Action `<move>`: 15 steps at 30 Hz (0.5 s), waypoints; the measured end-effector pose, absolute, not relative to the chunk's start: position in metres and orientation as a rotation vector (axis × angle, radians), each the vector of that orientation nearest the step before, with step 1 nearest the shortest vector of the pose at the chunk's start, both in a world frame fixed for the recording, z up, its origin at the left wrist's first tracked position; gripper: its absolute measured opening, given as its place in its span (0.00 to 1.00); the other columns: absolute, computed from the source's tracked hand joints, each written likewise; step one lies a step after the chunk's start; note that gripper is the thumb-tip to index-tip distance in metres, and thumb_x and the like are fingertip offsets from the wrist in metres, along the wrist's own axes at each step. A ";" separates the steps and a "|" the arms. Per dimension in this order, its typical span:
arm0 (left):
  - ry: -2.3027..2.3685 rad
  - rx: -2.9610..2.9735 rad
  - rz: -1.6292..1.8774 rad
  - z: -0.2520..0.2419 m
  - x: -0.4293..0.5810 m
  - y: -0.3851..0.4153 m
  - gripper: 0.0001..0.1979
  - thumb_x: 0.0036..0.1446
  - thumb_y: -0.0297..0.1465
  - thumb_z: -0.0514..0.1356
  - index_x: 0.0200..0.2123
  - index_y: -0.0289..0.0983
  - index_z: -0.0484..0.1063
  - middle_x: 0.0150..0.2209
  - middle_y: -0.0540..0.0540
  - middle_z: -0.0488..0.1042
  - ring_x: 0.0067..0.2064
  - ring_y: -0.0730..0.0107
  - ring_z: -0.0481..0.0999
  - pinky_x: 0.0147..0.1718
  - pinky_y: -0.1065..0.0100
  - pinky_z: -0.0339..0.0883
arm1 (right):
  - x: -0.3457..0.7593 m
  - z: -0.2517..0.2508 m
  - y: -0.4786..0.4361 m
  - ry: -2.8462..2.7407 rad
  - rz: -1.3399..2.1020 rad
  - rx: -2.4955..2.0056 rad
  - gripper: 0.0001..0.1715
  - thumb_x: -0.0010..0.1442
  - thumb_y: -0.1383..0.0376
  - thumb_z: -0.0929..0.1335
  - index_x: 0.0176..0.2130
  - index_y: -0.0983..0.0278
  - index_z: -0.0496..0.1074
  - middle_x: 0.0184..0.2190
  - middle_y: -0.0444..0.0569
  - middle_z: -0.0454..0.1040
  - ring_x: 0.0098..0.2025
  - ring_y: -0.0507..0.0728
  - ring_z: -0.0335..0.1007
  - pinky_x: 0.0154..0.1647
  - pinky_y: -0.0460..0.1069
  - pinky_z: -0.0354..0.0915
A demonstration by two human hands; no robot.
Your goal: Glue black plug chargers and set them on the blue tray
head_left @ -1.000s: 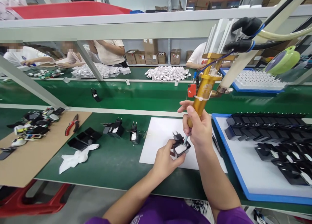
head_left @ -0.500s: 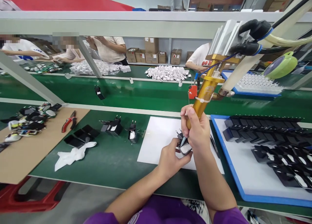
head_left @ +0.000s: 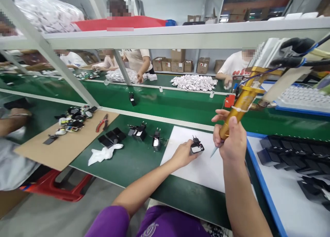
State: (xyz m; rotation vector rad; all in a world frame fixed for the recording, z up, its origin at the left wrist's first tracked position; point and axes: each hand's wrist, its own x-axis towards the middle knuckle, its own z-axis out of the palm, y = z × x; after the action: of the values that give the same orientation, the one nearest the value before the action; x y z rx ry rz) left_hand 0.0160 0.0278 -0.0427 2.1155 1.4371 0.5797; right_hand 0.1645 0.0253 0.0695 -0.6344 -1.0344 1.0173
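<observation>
My left hand (head_left: 184,154) grips the side of a black plug adapter (head_left: 197,148) with its pins pointing away and a white face towards me. It sits over a white sheet (head_left: 177,137) on the green bench. My right hand (head_left: 230,139) is wrapped round a gold dispensing gun (head_left: 238,108), index finger lifted off the barrel. The gun's pale tapered nozzle (head_left: 213,151) points down to the right of the adapter, apart from it. Further left stand more plug adapters (head_left: 156,140), beside open black housings (head_left: 112,137) and a crumpled white cloth (head_left: 104,154).
A blue-edged tray (head_left: 268,192) with rows of black adapters lies at right. Red-handled pliers (head_left: 101,123) and a parts pile (head_left: 74,118) rest on brown cardboard (head_left: 51,149). A green conveyor (head_left: 160,104) carries a black adapter (head_left: 132,99). Co-workers sit opposite and at left.
My right hand has drawn the gun nozzle out of the adapter and off to the right. The left hand still holds the adapter. My view has turned left.
</observation>
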 end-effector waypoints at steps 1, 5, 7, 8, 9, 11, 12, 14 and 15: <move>1.427 2.145 0.563 -0.043 0.011 0.032 0.21 0.55 0.35 0.63 0.50 0.34 0.65 0.46 0.36 0.77 0.48 0.50 0.77 0.45 0.56 0.70 | 0.165 0.069 0.026 -1.027 1.019 -0.636 0.19 0.62 0.51 0.64 0.44 0.61 0.71 0.35 0.44 0.69 0.13 0.42 0.55 0.07 0.42 0.45; 1.459 2.323 0.627 -0.038 -0.014 0.025 0.27 0.53 0.40 0.66 0.53 0.36 0.66 0.57 0.36 0.70 0.61 0.46 0.64 0.58 0.50 0.60 | 0.167 0.068 0.027 -1.013 0.998 -0.662 0.18 0.62 0.52 0.65 0.43 0.61 0.72 0.35 0.44 0.69 0.13 0.42 0.56 0.07 0.42 0.46; 1.616 2.442 0.739 -0.034 -0.033 0.013 0.25 0.57 0.41 0.62 0.55 0.36 0.66 0.60 0.37 0.66 0.66 0.45 0.56 0.63 0.48 0.52 | 0.167 0.067 0.027 -1.015 0.985 -0.672 0.18 0.62 0.51 0.64 0.44 0.61 0.72 0.35 0.45 0.69 0.13 0.42 0.56 0.07 0.42 0.46; 1.742 2.470 0.797 -0.034 -0.044 0.007 0.23 0.60 0.40 0.59 0.56 0.36 0.66 0.61 0.37 0.65 0.66 0.45 0.54 0.63 0.47 0.49 | 0.167 0.067 0.027 -1.016 0.979 -0.675 0.19 0.62 0.51 0.64 0.44 0.61 0.72 0.35 0.45 0.69 0.13 0.42 0.56 0.07 0.42 0.45; 1.885 2.461 0.843 -0.035 -0.055 0.002 0.22 0.61 0.39 0.57 0.57 0.36 0.65 0.62 0.37 0.65 0.67 0.44 0.54 0.63 0.46 0.48 | 0.168 0.067 0.027 -1.017 0.974 -0.679 0.19 0.63 0.51 0.64 0.45 0.61 0.72 0.35 0.45 0.70 0.13 0.43 0.56 0.07 0.42 0.45; 2.154 2.386 0.886 -0.042 -0.077 -0.007 0.25 0.62 0.39 0.55 0.60 0.35 0.62 0.64 0.35 0.62 0.67 0.42 0.53 0.63 0.44 0.47 | 0.169 0.069 0.026 -1.027 0.976 -0.694 0.21 0.63 0.50 0.63 0.46 0.60 0.72 0.35 0.46 0.70 0.14 0.43 0.56 0.07 0.42 0.47; 2.254 2.342 0.879 -0.046 -0.086 -0.009 0.27 0.62 0.39 0.55 0.61 0.34 0.60 0.64 0.34 0.60 0.67 0.41 0.53 0.62 0.44 0.48 | 0.171 0.070 0.025 -1.038 0.985 -0.706 0.22 0.63 0.50 0.63 0.48 0.60 0.71 0.36 0.46 0.70 0.14 0.43 0.57 0.08 0.42 0.48; 2.380 2.261 0.828 -0.056 -0.099 -0.010 0.32 0.61 0.41 0.57 0.63 0.31 0.57 0.65 0.31 0.59 0.66 0.40 0.55 0.61 0.44 0.51 | 0.176 0.072 0.024 -1.074 1.034 -0.737 0.22 0.62 0.50 0.64 0.49 0.60 0.72 0.38 0.47 0.71 0.16 0.45 0.60 0.09 0.43 0.51; 2.414 2.219 0.789 -0.060 -0.103 -0.009 0.33 0.60 0.42 0.58 0.62 0.29 0.58 0.64 0.30 0.59 0.65 0.40 0.56 0.60 0.46 0.54 | 0.179 0.073 0.023 -1.097 1.072 -0.754 0.22 0.61 0.51 0.65 0.49 0.60 0.72 0.38 0.48 0.71 0.17 0.46 0.62 0.09 0.43 0.53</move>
State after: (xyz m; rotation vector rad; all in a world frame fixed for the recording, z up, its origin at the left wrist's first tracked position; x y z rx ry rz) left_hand -0.1030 -0.0093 -0.0599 2.2193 2.4141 0.7892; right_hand 0.1794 0.0227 0.0729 -0.7537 -1.0966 1.0724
